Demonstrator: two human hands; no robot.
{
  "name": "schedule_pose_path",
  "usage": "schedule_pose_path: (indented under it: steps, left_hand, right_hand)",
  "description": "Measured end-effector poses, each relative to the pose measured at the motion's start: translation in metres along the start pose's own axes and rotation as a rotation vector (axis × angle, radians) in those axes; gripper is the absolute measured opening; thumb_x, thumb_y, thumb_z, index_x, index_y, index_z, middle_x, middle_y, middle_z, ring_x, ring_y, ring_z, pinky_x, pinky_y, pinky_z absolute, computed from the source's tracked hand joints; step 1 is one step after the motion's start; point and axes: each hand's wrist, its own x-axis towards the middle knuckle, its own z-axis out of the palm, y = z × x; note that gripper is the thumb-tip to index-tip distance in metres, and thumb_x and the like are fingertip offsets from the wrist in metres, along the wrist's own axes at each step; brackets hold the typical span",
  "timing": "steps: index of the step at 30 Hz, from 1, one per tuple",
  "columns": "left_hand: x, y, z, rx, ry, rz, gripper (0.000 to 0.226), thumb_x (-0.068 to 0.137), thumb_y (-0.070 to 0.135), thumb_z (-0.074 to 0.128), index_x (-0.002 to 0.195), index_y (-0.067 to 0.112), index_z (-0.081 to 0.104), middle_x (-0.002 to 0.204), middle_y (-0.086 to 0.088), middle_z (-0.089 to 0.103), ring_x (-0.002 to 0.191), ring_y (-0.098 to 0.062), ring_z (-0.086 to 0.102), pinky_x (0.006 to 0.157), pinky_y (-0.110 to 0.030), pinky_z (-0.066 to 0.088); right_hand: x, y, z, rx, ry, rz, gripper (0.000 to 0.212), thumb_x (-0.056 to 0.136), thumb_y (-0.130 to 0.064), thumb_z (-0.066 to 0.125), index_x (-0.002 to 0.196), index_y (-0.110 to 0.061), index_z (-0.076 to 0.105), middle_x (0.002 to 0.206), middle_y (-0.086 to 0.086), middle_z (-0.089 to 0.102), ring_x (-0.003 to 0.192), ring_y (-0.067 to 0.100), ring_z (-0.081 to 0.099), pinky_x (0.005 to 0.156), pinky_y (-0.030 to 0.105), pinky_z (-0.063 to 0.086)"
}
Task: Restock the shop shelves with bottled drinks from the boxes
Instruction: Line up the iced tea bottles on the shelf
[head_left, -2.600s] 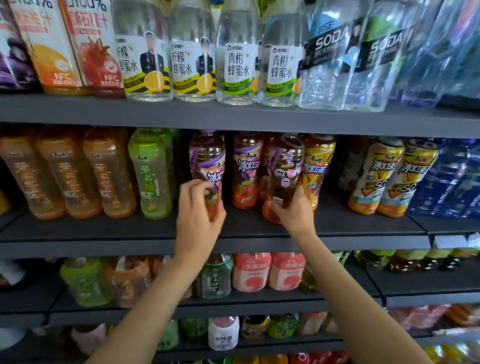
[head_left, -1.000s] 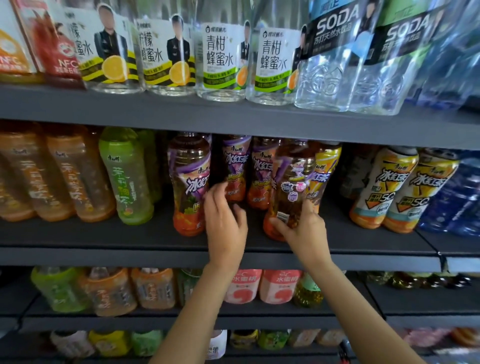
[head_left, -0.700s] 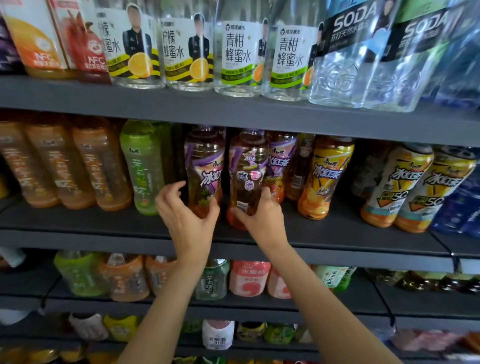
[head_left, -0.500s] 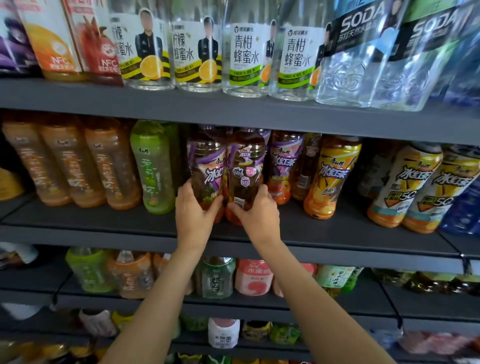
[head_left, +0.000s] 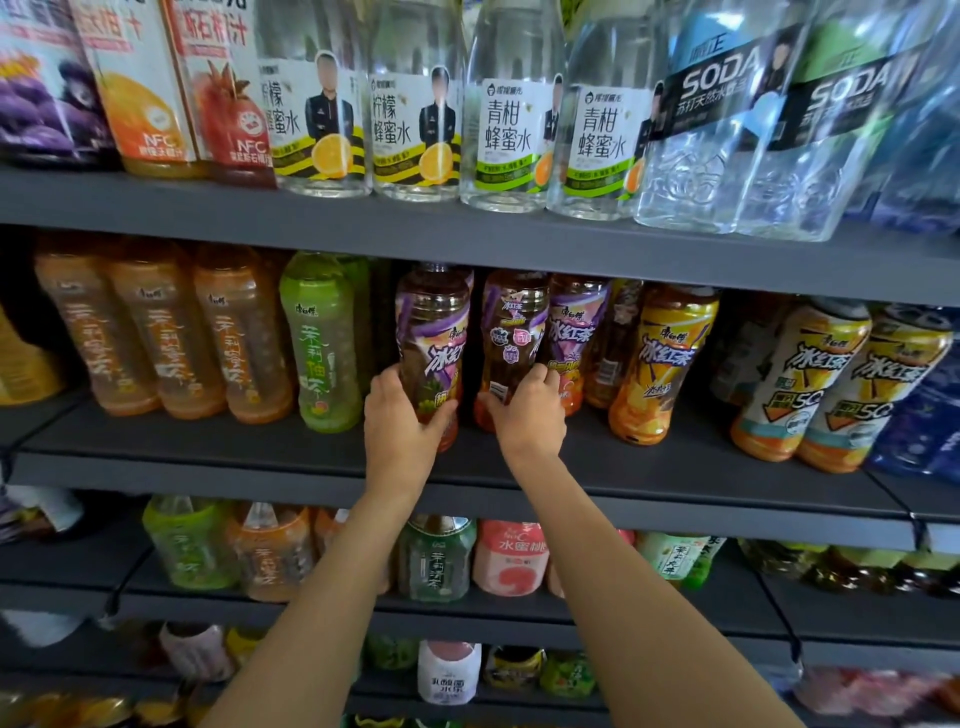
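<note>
Left hand (head_left: 402, 423) grip curled round the lower body of a purple-label iced tea bottle (head_left: 432, 338), thumb on its right side, fingers on the left. Right hand (head_left: 527, 410) grip wrapped round the lower part of a second purple-label iced tea bottle (head_left: 511, 332), back label facing out, fingers over its right side. Both bottles upright on the middle shelf (head_left: 467, 470), set back from its front edge, a narrow gap between them. Just right: another purple-label bottle (head_left: 576, 327), then a yellow-label iced tea bottle (head_left: 662, 364), two more yellow ones (head_left: 800, 379) toward the right end. Just left: a green tea bottle (head_left: 322, 343), then three orange tea bottles (head_left: 171, 332). Top shelf (head_left: 467, 231): honey water bottles (head_left: 415, 114), soda water bottles (head_left: 727, 130), juice cartons (head_left: 140, 88). Lower shelf (head_left: 467, 610): green, orange and pink bottles, partly behind the forearms.
</note>
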Motion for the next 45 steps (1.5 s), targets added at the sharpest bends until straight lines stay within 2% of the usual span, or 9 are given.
schedule_pose_path:
  steps: [14,22,26,28,30,32,35,38,45]
  left_hand:
    - [0.0,0.004,0.001,0.038,0.018,-0.022,0.061,0.075,0.027,0.075,0.121,0.0,0.044,0.117,-0.016,0.05,0.112,-0.03,0.047,0.094,-0.039,0.042]
    - [0.004,-0.001,-0.005,0.033,-0.039,-0.003,0.064,0.076,0.031,0.073,0.122,0.0,0.043,0.118,-0.015,0.048,0.114,-0.03,0.047,0.094,-0.039,0.041]
    - [0.003,-0.002,-0.006,0.003,-0.051,0.003,0.063,0.076,0.03,0.074,0.122,0.0,0.043,0.118,-0.015,0.048,0.114,-0.03,0.046,0.095,-0.037,0.04]
    - [0.004,-0.005,-0.007,-0.013,-0.07,0.016,0.063,0.075,0.029,0.074,0.122,0.0,0.043,0.117,-0.015,0.048,0.114,-0.029,0.046,0.094,-0.036,0.039]
    - [0.007,-0.008,-0.009,-0.039,-0.088,0.033,0.062,0.075,0.029,0.075,0.121,0.001,0.044,0.116,-0.013,0.049,0.113,-0.028,0.047,0.093,-0.034,0.039]
    - [0.01,-0.012,-0.011,-0.065,-0.1,0.041,0.062,0.074,0.03,0.076,0.12,0.001,0.045,0.116,-0.012,0.05,0.112,-0.027,0.05,0.093,-0.035,0.042]
    - [0.009,-0.016,-0.014,-0.088,-0.096,0.019,0.062,0.073,0.03,0.076,0.12,0.004,0.045,0.117,-0.011,0.053,0.111,-0.024,0.052,0.09,-0.028,0.042]
    - [0.008,-0.019,-0.017,-0.099,-0.063,0.02,0.062,0.074,0.029,0.075,0.122,0.004,0.045,0.118,-0.01,0.052,0.111,-0.019,0.05,0.089,-0.023,0.037]
    - [0.01,-0.022,-0.014,-0.101,-0.099,0.043,0.061,0.076,0.028,0.074,0.123,0.005,0.044,0.119,-0.01,0.05,0.114,-0.021,0.047,0.091,-0.024,0.035]
  right_hand:
    - [-0.017,0.006,-0.019,-0.034,-0.064,-0.042,0.065,0.078,-0.042,0.071,0.122,-0.004,0.042,0.128,0.009,0.046,0.112,0.031,0.053,0.082,0.041,0.046]
    - [-0.008,0.045,-0.045,-0.143,0.127,0.136,0.06,0.082,-0.042,0.065,0.119,-0.002,0.039,0.125,0.013,0.044,0.112,0.034,0.052,0.078,0.044,0.047]
    - [-0.01,0.05,-0.048,-0.138,0.185,0.173,0.067,0.082,-0.042,0.066,0.126,-0.003,0.034,0.129,0.013,0.039,0.121,0.033,0.044,0.079,0.047,0.047]
    - [-0.023,0.049,-0.044,-0.117,0.374,0.05,0.067,0.082,-0.038,0.067,0.131,-0.003,0.037,0.129,0.014,0.041,0.123,0.032,0.04,0.08,0.044,0.049]
    - [-0.035,0.037,-0.033,-0.037,0.522,-0.232,0.046,0.085,-0.027,0.065,0.122,-0.003,0.052,0.115,0.014,0.054,0.107,0.03,0.053,0.073,0.034,0.049]
    - [-0.033,0.018,-0.018,0.041,0.397,-0.329,0.03,0.089,-0.022,0.061,0.112,-0.003,0.06,0.104,0.012,0.062,0.092,0.028,0.062,0.067,0.027,0.046]
    - [-0.001,-0.006,0.004,0.11,0.121,-0.063,0.049,0.093,-0.029,0.054,0.132,-0.002,0.042,0.125,0.014,0.054,0.11,0.032,0.056,0.084,0.036,0.045]
    - [0.025,-0.016,0.017,0.066,0.086,0.051,0.063,0.093,-0.032,0.053,0.14,0.0,0.025,0.133,0.016,0.047,0.116,0.034,0.053,0.088,0.04,0.045]
    - [0.04,-0.024,0.027,0.059,0.151,0.156,0.046,0.092,-0.025,0.056,0.125,-0.001,0.036,0.124,0.017,0.054,0.111,0.037,0.056,0.083,0.041,0.046]
